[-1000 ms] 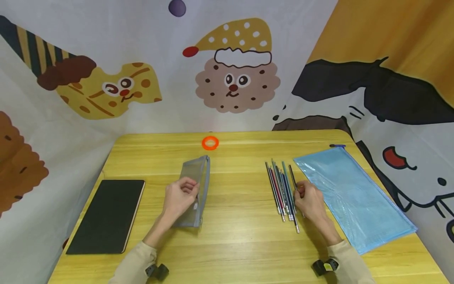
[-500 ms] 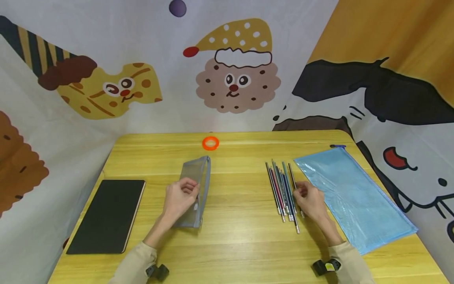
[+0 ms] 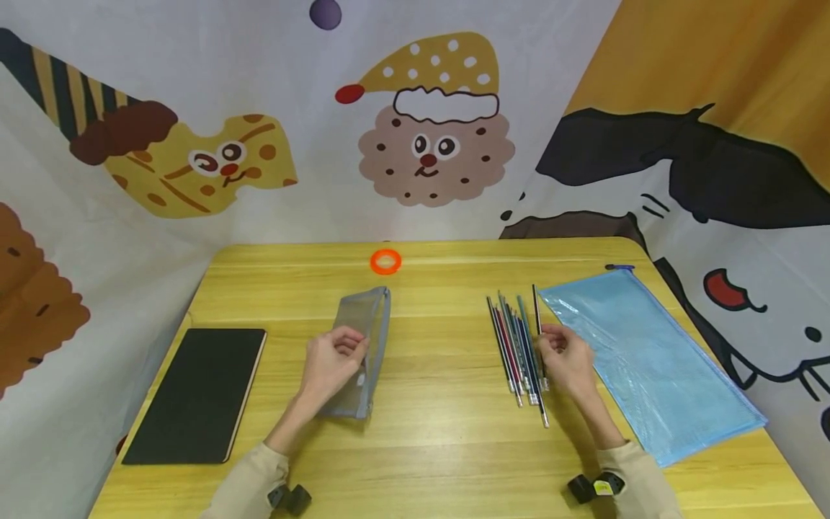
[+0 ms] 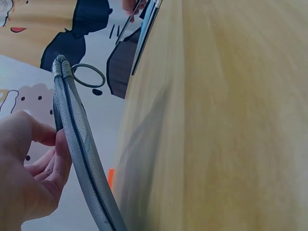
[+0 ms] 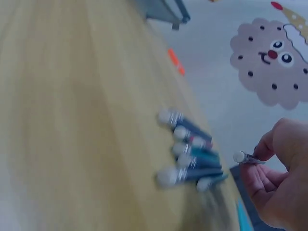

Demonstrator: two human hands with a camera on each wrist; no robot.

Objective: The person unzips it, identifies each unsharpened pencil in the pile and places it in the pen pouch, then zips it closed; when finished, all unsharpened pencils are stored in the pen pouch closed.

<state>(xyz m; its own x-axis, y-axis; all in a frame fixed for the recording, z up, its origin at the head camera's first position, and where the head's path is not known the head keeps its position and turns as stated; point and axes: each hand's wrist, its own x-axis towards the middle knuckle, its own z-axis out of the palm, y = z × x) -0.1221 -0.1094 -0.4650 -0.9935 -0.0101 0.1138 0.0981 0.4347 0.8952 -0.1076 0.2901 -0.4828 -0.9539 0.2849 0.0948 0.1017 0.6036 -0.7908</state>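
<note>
My left hand (image 3: pixel 332 364) pinches the side of a grey zip pencil pouch (image 3: pixel 355 308), which stands tilted up on the table. The left wrist view shows the pouch's zipper edge (image 4: pixel 83 130) and a small cord loop (image 4: pixel 89 75) at its end. On the other side, my right hand (image 3: pixel 569 360) pinches a dark pencil (image 3: pixel 537 308) between thumb and fingers. Its eraser end (image 5: pixel 245 158) shows in the right wrist view, above the table. Just left of that hand lies a loose bunch of pencils (image 3: pixel 512 346), several of them, with their eraser ends towards me.
A black notebook (image 3: pixel 201 393) lies at the left. At the right is a blue translucent folder (image 3: pixel 655 367), with a small dark blue pen-like item (image 3: pixel 620 267) at its far corner. An orange ring (image 3: pixel 385 272) lies near the far edge of the table (image 3: pixel 441 447).
My right hand has raised the dark pencil beside the bunch, and its far tip now reaches further away and stands straighter. The left hand and pouch have shifted very slightly right.
</note>
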